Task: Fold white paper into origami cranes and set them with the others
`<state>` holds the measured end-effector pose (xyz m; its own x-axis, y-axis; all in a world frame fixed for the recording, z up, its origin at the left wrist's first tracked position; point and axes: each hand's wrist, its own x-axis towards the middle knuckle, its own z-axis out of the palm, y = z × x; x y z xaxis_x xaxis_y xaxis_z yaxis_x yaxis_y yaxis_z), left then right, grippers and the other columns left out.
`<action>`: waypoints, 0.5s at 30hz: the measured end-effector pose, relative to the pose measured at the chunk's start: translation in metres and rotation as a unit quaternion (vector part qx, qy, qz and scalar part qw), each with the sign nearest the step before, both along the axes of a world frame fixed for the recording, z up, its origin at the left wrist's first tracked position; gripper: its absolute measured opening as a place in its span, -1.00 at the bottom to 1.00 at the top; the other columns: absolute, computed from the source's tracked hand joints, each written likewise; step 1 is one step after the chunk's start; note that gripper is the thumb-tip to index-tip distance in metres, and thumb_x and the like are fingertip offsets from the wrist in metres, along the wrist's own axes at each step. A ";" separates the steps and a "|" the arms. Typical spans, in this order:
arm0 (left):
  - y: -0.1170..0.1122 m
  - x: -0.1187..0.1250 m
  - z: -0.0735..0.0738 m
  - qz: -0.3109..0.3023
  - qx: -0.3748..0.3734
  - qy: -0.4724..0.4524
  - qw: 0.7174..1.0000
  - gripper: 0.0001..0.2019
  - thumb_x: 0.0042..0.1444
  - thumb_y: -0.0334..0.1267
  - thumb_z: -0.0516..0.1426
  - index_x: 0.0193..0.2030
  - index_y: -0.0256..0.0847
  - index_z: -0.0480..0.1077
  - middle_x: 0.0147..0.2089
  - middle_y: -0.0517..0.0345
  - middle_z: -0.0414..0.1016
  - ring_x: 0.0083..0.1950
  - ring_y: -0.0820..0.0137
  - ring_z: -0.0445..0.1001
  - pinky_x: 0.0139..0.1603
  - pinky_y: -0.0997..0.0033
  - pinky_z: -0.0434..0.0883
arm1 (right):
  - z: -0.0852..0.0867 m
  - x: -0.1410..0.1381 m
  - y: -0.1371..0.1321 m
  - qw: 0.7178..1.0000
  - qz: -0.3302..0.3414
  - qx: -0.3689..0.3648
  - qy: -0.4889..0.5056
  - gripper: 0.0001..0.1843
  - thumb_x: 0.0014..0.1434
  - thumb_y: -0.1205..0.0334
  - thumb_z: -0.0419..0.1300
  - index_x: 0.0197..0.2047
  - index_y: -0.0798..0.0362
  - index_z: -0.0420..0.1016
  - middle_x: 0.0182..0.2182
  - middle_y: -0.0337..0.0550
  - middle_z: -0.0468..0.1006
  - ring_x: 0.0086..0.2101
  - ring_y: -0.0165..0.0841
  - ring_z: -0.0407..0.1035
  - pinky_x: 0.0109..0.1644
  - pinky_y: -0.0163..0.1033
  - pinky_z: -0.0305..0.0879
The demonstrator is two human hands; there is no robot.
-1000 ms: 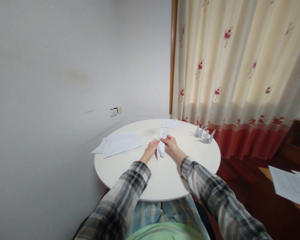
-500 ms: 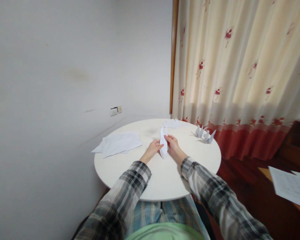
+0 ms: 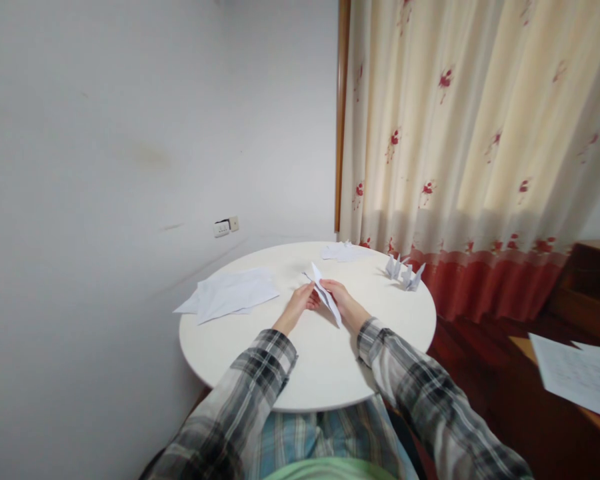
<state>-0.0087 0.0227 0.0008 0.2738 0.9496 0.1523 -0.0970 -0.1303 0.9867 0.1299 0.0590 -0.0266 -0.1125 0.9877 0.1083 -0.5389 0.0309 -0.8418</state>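
Note:
Between my two hands, above the middle of the white round table, is a folded piece of white paper, long and narrow with pointed ends. It tilts, its far tip leaning left and its near tip toward my right wrist. My left hand grips its left side, thumb on top and the other fingers curled beneath. My right hand pinches it from the right with thumb and fingers. Parts of the fingers are hidden behind the paper.
White paper sheets lie in a loose pile at the table's left. Folded paper cranes stand near the right edge. More paper scraps lie at the far edge. Beyond are a wall socket, a flowered curtain, and printed sheets on the right.
The folded paper has turned from nearly upright to slanting, its far tip now leaning left. Both hands have shifted their hold along it. The whole view has swung slightly.

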 end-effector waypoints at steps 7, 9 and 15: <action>0.000 -0.002 -0.002 -0.010 0.021 -0.041 0.999 -0.39 -0.18 0.28 0.32 -0.26 -0.23 0.34 -0.37 0.19 0.51 -0.39 0.49 0.49 -0.31 0.47 0.37 | -0.001 0.000 0.001 1.000 0.000 0.015 -0.003 -0.69 -0.30 0.27 0.58 -0.51 0.11 0.57 -0.56 -0.19 0.59 -0.52 -0.42 0.42 -0.37 -0.33 0.41; -0.002 -0.003 -0.001 -0.018 0.012 -0.052 0.998 -0.46 -0.13 0.18 0.34 -0.25 -0.23 0.34 -0.37 0.20 0.50 -0.38 0.50 0.49 -0.29 0.47 0.38 | 0.000 -0.001 0.000 1.000 -0.008 0.014 -0.008 -0.67 -0.35 0.24 0.59 -0.56 0.08 0.54 -0.60 -0.23 0.55 -0.54 -0.42 0.39 -0.40 -0.32 0.37; 0.001 -0.006 0.000 0.049 -0.005 -0.113 0.992 -0.56 -0.19 -0.07 0.37 -0.22 -0.23 0.38 -0.32 0.21 0.49 -0.35 0.51 0.47 -0.27 0.49 0.36 | 0.003 -0.002 -0.009 0.998 -0.009 0.015 -0.052 -0.63 -0.45 0.20 0.60 -0.53 0.08 0.59 -0.57 -0.20 0.58 -0.51 -0.42 0.40 -0.33 -0.31 0.34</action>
<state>-0.0150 0.0238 0.0010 0.1397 0.9718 0.1899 -0.3037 -0.1404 0.9423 0.1278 0.0503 -0.0239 -0.1071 0.9862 0.1260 -0.4477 0.0653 -0.8918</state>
